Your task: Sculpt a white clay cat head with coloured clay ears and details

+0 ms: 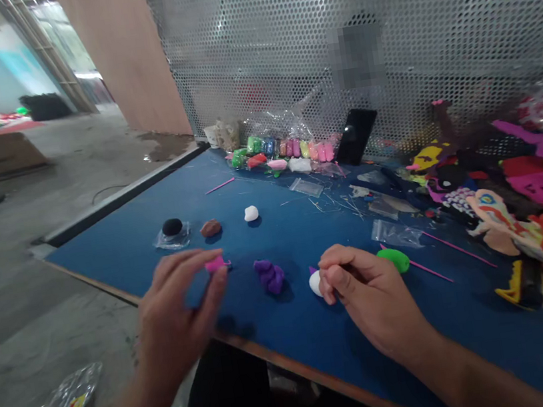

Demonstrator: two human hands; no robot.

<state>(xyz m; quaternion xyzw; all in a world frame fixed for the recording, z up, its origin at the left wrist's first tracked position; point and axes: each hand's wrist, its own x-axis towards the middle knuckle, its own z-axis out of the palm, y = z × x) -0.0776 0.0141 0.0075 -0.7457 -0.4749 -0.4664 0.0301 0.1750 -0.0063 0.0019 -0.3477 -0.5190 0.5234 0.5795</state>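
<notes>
My left hand (180, 310), a little blurred, reaches over the near left of the blue table with thumb and forefinger apart. A small lump of pink clay (215, 264) shows between those fingertips; I cannot tell whether they touch it. My right hand (365, 291) has thumb and fingertips pinched together, and whatever they hold is hidden. Partly behind these fingers is a white clay ball (316, 283) with a purple bit above it. A twisted purple clay lump (270, 276) lies between my hands. Bright green clay (395, 260) sits just beyond my right hand, beside a pink stick (431, 271).
Black clay (172, 227) on plastic, brown clay (210, 228) and white clay (251, 214) lie farther back. Packets of coloured clay (294, 150) and a leaning phone (357, 136) stand near the perforated metal panel (254, 44). Clay figures and a yellow-black cutter (523, 284) crowd the right.
</notes>
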